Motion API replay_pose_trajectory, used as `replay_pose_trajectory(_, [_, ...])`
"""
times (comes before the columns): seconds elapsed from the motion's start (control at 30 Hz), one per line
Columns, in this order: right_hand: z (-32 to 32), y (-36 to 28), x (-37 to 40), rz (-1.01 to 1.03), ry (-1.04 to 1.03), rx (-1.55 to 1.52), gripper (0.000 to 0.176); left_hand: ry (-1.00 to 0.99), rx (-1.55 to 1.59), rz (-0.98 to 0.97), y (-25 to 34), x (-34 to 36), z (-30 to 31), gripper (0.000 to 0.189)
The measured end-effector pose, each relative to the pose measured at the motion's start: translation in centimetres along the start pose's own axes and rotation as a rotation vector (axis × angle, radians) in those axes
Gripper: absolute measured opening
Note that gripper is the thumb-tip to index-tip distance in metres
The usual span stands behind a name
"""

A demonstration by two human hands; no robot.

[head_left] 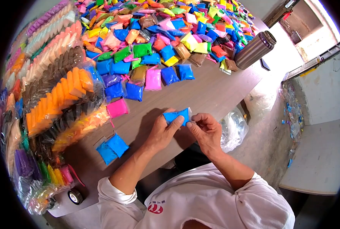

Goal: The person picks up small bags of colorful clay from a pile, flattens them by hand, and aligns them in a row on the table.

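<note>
Over the front edge of the table, my left hand (163, 131) grips a small blue packet (176, 115) in transparent film, thumb across its face. My right hand (206, 131) pinches the right end of that packet between thumb and fingers. Two more blue packets (117, 145) overlap on the table, left of my left forearm. A pink packet (117, 108) lies farther up, beside the bagged rows. Whatever lies beneath my curled fingers is hidden.
A large heap of multicoloured packets (151, 49) covers the table's far side. Bagged rows of packets (59, 95) line the left. A metal flask (255, 49) stands at the right edge, near a dark flat object (265, 64). A tape roll (75, 196) sits lower left; plastic bags (233, 129) hang at right.
</note>
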State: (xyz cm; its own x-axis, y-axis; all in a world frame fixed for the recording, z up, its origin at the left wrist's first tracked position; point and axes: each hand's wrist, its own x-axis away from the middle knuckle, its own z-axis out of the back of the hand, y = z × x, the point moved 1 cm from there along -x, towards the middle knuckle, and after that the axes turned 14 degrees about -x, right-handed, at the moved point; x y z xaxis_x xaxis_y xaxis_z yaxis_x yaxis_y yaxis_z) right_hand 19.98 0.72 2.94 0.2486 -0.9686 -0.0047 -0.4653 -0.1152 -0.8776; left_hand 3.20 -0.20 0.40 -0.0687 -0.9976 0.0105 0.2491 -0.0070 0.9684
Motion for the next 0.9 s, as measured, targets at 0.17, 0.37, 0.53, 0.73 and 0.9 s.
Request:
replay_pose_trajectory(0.17, [0.09, 0.07, 0.07, -0.028, 0.041, 0.046, 0.018, 0.021, 0.038, -0.005, 0.34, 0.07, -0.04, 0.038])
replay_pose_trajectory(0.37, [0.5, 0.49, 0.26, 0.019, 0.068, 0.136, 0.015, 0.039, 0.001, -0.013, 0.7, 0.06, 0.08, 0.039])
replay_pose_trajectory(0.53, [0.43, 0.33, 0.35, 0.18, 0.031, 0.479, 0.012, 0.055, -0.024, -0.051, 0.53, 0.01, 0.05, 0.041])
replay_pose_trajectory(0.73, [-0.36, 0.31, 0.45, 0.181, 0.045, 0.339, 0.012, 0.023, 0.003, 0.054, 0.79, 0.17, 0.3, 0.043])
replay_pose_trajectory(0.9, [0.55, -0.3, -0.31, -0.154, 0.1, 0.021, 0.016, 0.048, -0.035, 0.034, 0.5, 0.19, 0.46, 0.05])
